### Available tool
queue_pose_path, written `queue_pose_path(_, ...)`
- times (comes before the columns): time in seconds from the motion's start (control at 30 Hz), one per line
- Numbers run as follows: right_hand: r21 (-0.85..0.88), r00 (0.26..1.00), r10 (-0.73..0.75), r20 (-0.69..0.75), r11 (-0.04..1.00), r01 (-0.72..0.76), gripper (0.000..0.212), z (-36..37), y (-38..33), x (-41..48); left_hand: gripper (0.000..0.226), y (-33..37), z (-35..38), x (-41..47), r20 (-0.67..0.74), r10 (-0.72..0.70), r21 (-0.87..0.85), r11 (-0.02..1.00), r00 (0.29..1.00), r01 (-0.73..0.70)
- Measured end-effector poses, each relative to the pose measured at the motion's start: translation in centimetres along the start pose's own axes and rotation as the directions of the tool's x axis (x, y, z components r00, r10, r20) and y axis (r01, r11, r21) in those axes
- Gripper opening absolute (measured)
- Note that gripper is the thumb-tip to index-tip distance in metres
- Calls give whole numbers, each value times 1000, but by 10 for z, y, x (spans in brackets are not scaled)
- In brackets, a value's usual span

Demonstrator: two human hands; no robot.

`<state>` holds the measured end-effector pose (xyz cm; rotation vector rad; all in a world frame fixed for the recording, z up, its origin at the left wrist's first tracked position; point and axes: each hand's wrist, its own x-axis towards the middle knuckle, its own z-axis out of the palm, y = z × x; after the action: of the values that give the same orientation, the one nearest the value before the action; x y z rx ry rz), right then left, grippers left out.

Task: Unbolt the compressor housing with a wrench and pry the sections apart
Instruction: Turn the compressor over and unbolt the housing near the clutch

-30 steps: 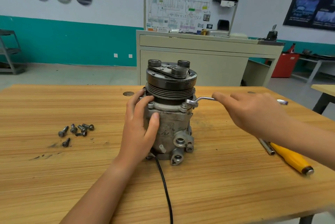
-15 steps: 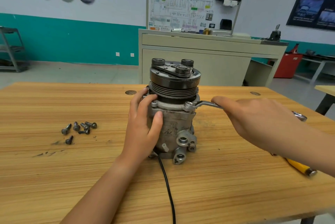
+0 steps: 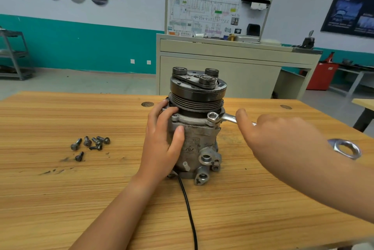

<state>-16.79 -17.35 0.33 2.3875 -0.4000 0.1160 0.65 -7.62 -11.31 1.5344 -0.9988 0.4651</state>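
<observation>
Bolts left of compressor, on table

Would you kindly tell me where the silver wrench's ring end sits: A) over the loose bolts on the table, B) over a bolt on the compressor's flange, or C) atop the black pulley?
B: the silver wrench has its ring end around a bolt on the flange of the grey metal compressor.

Obscured and truncated items, head view.
The wrench shaft is covered by the blurred right hand; only its two ends are seen. The left flank of the compressor housing is masked by the left hand. The black cable is cut off by the lower edge. The print on the wall board is too small to be read.
</observation>
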Motion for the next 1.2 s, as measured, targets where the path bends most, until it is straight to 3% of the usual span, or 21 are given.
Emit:
queue_pose_path(0.07,-20,1000,-8,12,1000,8,57,-3,-5,0,31,0,0,0,-2,0,7,1000,1000,0)
queue_pose_path(0.17,-63,1000,20,-15,998,-21,37,-6,0,5,31,1,-1,0,3,-3,5,1000,1000,3)
queue_pose_path(0.33,59,999,41,-9,997,-40,21,-1,4,4,30,0,-1,0,-1,1,4,1000,1000,-1)
queue_pose_path(0.47,27,997,76,24,997,-77,40,1,-5,2,31,0,0,0,4,1,2,1000,1000,-1)
queue_pose_path(0.5,91,997,60,-48,994,-55,44,-1,-3,3,31,0,-1,0,6,-3,1,1000,1000,3)
queue_pose_path(0.73,-22,974,-162,-158,987,161,69,27,35,22,31,1,-1,0,7,-2,-9,1000,1000,2)
queue_pose_path(0.9,-27,970,-133,-205,991,130,59,40,42,49,31,2,-2,0,4,4,2,1000,1000,-4)
queue_pose_path(0.97,21,914,-132,-384,988,152,44,58,42,63,31,3,-2,-1,10,0,1,1000,1000,0)
queue_pose_path(1.0,83,855,-118,-505,979,184,32,66,41,71,31,3,-2,-1,13,-3,-1,1000,1000,3)
queue_pose_path(1.07,112,738,-100,-668,966,233,28,76,34,85,32,3,-3,-2,17,-8,-4,1000,1000,8)
queue_pose_path(1.13,135,707,-86,-702,958,251,26,81,26,92,32,4,-3,-2,21,-6,-7,1000,1000,6)
queue_pose_path(1.2,167,724,-59,-687,957,237,22,86,25,91,32,4,-4,-2,24,-6,-6,1000,1000,6)
